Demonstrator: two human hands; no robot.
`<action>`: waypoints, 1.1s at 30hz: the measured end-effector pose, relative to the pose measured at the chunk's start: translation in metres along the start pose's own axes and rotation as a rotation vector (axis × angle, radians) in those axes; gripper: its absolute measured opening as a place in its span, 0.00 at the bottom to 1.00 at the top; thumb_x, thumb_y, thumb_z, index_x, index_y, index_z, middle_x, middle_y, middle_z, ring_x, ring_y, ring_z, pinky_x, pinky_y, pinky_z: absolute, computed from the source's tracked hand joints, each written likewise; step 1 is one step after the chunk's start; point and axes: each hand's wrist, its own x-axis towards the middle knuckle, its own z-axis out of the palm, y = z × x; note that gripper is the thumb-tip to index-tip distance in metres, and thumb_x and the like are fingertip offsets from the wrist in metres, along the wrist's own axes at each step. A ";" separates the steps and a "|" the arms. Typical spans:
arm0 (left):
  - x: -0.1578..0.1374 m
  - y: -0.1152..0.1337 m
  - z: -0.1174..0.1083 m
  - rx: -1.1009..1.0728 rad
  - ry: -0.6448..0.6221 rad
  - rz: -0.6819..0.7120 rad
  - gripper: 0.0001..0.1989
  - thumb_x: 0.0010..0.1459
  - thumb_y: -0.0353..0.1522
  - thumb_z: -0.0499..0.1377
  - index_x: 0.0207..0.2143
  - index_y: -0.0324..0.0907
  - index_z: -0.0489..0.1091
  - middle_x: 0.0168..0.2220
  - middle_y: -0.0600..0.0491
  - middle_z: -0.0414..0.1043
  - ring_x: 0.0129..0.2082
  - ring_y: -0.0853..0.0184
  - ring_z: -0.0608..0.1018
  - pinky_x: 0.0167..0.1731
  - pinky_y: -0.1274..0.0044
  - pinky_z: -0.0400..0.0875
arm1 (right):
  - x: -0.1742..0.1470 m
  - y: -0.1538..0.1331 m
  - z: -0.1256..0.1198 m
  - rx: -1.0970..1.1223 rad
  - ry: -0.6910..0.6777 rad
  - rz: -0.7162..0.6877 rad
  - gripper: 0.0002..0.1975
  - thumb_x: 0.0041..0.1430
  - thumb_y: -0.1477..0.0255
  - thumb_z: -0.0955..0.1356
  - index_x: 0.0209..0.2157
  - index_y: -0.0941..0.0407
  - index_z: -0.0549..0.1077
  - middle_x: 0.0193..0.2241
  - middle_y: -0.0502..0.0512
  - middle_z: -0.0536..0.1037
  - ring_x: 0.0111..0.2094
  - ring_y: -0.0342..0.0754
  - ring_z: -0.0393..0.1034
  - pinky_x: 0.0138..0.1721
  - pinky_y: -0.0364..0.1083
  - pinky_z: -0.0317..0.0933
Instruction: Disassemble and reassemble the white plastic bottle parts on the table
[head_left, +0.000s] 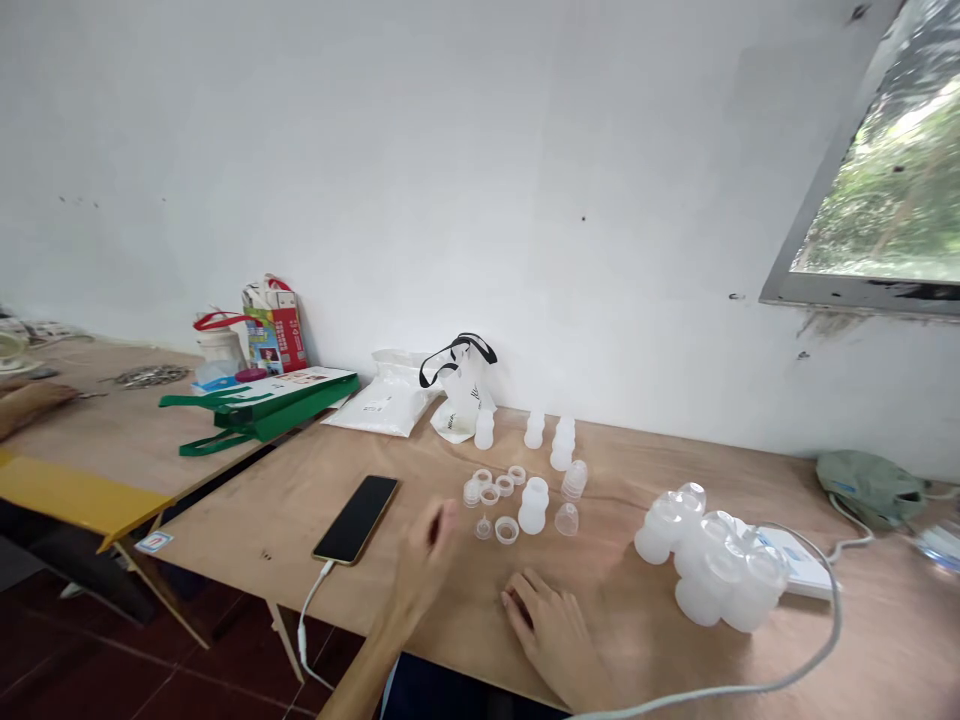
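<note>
My left hand (426, 555) hovers over or rests on the table right of the black phone (357, 519). Its fingers are bent and blurred by motion, so I cannot tell whether anything is in them. Palm down on the wood lies my right hand (551, 630), fingers loosely apart and holding nothing. Beyond the hands stands a translucent baby bottle (533, 506). Left of it are several screw rings (506, 530) and a nipple (483, 527). A clear cap (567, 518) and a stack of caps (574, 479) sit on its right. More small bottles (562, 445) stand farther back.
Capped bottles (724, 565) cluster at right beside a white box (799, 560), a grey cable (832, 620) and a green cap (870, 485). White bags (382, 400) lean near the wall. A green bag (262, 405) and another person's arm (34, 405) are on the left.
</note>
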 end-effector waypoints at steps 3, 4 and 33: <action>-0.002 -0.019 0.023 0.067 -0.209 0.064 0.22 0.72 0.46 0.47 0.33 0.42 0.70 0.29 0.54 0.72 0.29 0.64 0.75 0.35 0.73 0.72 | 0.001 0.002 0.001 0.007 -0.011 0.009 0.08 0.70 0.74 0.63 0.39 0.49 0.72 0.40 0.48 0.80 0.35 0.48 0.78 0.33 0.44 0.59; -0.004 -0.026 0.030 0.084 -0.236 0.062 0.19 0.71 0.45 0.48 0.38 0.43 0.71 0.33 0.53 0.74 0.33 0.63 0.77 0.37 0.73 0.73 | 0.001 0.002 0.002 0.008 -0.014 0.011 0.08 0.70 0.74 0.63 0.39 0.49 0.72 0.40 0.48 0.80 0.35 0.48 0.78 0.33 0.44 0.60; -0.011 -0.028 0.046 -0.052 -0.343 0.121 0.17 0.72 0.41 0.51 0.58 0.49 0.71 0.56 0.49 0.75 0.47 0.60 0.79 0.51 0.69 0.75 | 0.003 0.000 -0.004 -0.005 -0.038 -0.015 0.08 0.69 0.74 0.63 0.38 0.50 0.73 0.37 0.48 0.81 0.35 0.47 0.78 0.32 0.44 0.58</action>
